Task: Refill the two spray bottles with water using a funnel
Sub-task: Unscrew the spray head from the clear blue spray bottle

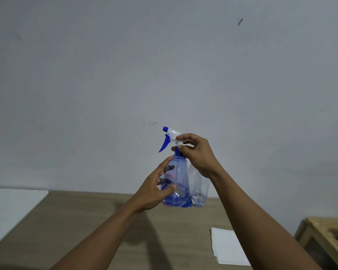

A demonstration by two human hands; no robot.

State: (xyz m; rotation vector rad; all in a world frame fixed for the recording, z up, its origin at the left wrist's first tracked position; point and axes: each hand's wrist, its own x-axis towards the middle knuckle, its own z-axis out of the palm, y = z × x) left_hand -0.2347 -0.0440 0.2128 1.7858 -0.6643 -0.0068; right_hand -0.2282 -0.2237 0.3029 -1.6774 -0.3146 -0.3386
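— Well, where is the spray bottle point(177, 182)?

— Dead centre and upright, a see-through blue one. I can't tell whether its foot touches the table point(86, 221). Its white-and-blue spray head point(170, 135) is on top, with the trigger pointing to 9 o'clock.

— And the hands?

— The left hand point(156, 190) is wrapped round the belly from 8 o'clock, thumb up by the shoulder. The right hand point(195, 151) comes in from 3 o'clock and pinches the base of the spray head with its fingertips.

— Anything nearby?

— A clear plastic bottle point(199, 190) stands just beside it at 3 o'clock. Sheets of paper point(228, 246) lie at 5 o'clock, a wooden frame point(328, 236) at 4 and a white board point(8, 207) at 9.
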